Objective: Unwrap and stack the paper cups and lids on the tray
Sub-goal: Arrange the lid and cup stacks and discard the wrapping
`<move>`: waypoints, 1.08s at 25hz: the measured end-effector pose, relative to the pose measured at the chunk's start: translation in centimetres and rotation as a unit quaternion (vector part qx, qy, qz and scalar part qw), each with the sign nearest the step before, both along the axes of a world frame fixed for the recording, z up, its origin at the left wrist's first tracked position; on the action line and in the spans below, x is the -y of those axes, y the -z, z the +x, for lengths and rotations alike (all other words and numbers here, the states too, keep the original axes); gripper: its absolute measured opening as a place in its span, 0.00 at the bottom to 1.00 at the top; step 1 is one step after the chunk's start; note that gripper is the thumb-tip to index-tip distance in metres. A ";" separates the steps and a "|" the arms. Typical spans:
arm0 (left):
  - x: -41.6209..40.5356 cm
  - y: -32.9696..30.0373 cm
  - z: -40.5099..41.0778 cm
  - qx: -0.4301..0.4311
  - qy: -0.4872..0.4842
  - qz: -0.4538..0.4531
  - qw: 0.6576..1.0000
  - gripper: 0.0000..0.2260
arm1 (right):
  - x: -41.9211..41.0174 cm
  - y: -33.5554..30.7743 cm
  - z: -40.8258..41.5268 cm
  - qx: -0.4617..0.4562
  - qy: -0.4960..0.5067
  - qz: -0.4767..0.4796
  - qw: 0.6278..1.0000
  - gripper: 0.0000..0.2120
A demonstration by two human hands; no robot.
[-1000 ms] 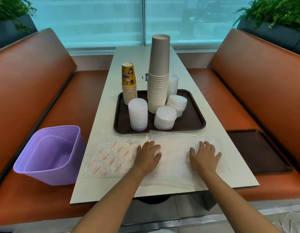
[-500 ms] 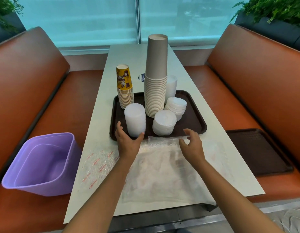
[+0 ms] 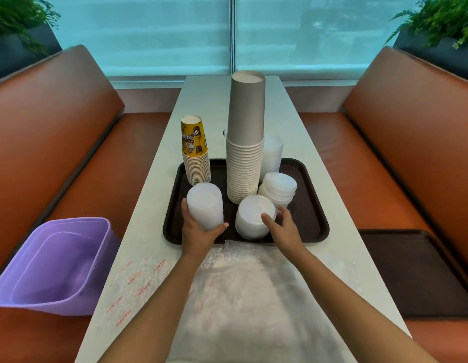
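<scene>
Gripping the tall lid stack (image 3: 205,206) with my left hand (image 3: 198,231), my right hand (image 3: 282,226) cupping the low lid stack (image 3: 253,220); cups (image 3: 244,153) stand unwrapped on the tray (image 3: 310,218), wrappers (image 3: 243,297) empty, so I judge only tidying remains.

We sit in a café or fast-food restaurant booth. Two orange padded benches (image 3: 411,132) face each other across a long pale table (image 3: 301,121) that runs to a window with drawn blinds (image 3: 149,35). Planters of greenery (image 3: 437,19) top the seat backs. Brown serving trays (image 3: 316,205) and stacked disposable cups (image 3: 244,142) fit such a place.
</scene>
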State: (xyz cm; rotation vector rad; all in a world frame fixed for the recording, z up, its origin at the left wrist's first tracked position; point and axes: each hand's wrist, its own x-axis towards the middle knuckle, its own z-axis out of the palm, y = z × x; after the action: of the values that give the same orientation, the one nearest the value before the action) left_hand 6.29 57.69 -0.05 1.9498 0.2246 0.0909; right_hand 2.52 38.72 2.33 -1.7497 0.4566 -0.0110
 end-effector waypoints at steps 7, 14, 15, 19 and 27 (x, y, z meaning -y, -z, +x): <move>0.3 0.1 1.4 -0.023 -0.033 0.007 0.999 0.45 | 0.1 1.0 1.7 -0.003 -0.031 0.033 0.999 0.25; -0.5 -0.1 1.2 -0.025 -0.070 0.020 0.997 0.43 | 0.3 2.1 2.3 0.019 -0.032 0.002 0.999 0.27; -0.6 -0.2 1.2 -0.027 -0.073 0.024 0.997 0.43 | 0.2 2.2 2.2 0.027 -0.028 -0.049 0.998 0.29; -1.0 0.0 1.2 -0.042 -0.084 0.047 0.994 0.45 | -0.4 1.4 2.1 0.175 -0.079 -0.394 0.899 0.33; -1.7 0.8 1.1 -0.048 -0.097 0.118 0.987 0.47 | -2.0 0.8 4.7 0.066 -0.275 -0.556 0.781 0.36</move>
State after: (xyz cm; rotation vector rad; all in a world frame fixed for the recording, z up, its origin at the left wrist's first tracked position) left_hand 7.35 59.39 -0.80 2.1664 0.4869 0.1567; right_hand 7.25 40.67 1.54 -2.9778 -0.2929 0.0159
